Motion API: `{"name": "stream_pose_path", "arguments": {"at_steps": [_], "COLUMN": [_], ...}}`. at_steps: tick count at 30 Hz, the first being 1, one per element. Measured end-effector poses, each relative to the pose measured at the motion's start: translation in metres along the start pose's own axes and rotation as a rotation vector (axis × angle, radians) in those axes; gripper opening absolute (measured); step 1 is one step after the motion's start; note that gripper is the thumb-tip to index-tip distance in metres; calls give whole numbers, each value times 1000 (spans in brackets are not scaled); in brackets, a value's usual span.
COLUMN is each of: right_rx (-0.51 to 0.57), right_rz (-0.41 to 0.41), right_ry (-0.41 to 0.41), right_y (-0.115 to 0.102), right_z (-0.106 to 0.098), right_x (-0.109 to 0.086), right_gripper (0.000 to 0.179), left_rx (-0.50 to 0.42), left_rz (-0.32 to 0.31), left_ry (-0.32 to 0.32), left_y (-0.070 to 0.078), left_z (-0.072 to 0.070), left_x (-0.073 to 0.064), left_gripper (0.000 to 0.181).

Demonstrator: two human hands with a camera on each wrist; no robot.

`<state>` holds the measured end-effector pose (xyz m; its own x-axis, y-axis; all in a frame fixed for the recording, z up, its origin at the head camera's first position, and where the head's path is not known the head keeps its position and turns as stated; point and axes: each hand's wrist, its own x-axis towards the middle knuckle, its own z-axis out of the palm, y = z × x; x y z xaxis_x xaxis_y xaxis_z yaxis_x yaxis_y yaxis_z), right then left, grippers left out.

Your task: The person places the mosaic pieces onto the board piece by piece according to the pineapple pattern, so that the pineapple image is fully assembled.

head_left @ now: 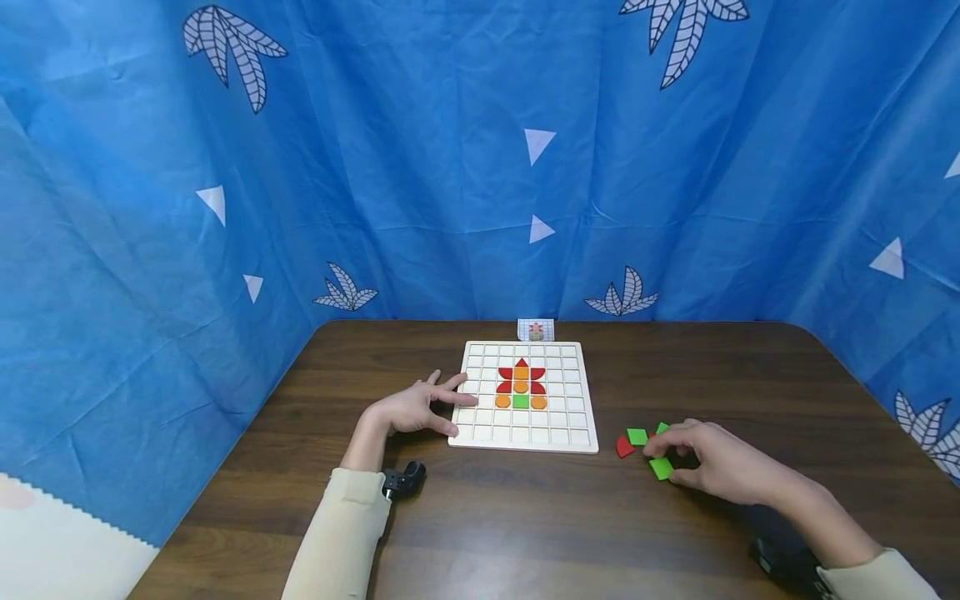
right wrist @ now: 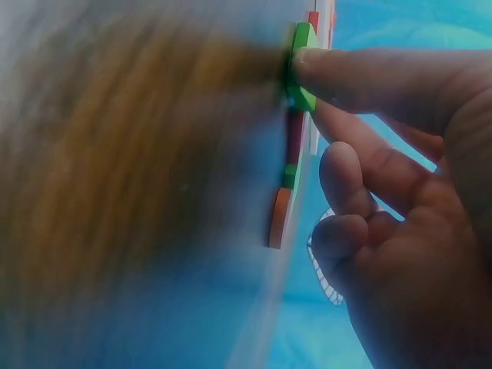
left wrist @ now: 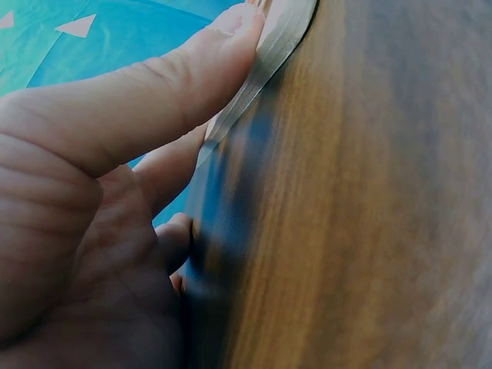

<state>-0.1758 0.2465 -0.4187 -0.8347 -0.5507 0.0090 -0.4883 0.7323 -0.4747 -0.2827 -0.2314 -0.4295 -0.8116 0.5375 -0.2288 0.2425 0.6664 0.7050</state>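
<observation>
A white gridded board (head_left: 480, 434) lies on the table, with red, orange and green pieces set in its middle squares. My left hand (head_left: 411, 407) rests at the board's left edge, fingers spread and touching its rim and surface; in the left wrist view the thumb (left wrist: 177, 88) meets the edge. Over to the right of the board, my right hand (head_left: 723, 465) pinches a green square tile (head_left: 661, 469) between thumb and forefinger. Just beyond that tile lie another green tile (head_left: 637, 437), a red piece (head_left: 625, 447) and a further green piece (head_left: 662, 427), partly hidden by the hand.
A small pattern card (head_left: 536, 330) stands behind the board at the table's far edge, showing a similar figure. The dark wooden table (head_left: 525, 525) backs onto a blue curtain (head_left: 420, 167). A black device (head_left: 405, 479) is strapped at the left wrist.
</observation>
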Motion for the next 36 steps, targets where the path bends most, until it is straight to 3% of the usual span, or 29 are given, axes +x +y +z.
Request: {"name": "stream_pose_path", "arguments": {"at_steps": [20,28,36], "right_rx": [-49,-5,45], "right_rz": [-56,-58,-57], "right_ry": [-17,82,94], "right_y": [-3,-13,-26], "right_z": [4,6,8], "right_x": [-6,8,35], "right_gripper": [39,38,37], "left_rx": [3,0,-12], "left_rz": [0,-5,-11], "left_ry": [4,4,3], "left_y": [-2,-2,-1], "left_z": [1,0,2], "left_x": [1,1,1], "left_gripper": [55,54,54]}}
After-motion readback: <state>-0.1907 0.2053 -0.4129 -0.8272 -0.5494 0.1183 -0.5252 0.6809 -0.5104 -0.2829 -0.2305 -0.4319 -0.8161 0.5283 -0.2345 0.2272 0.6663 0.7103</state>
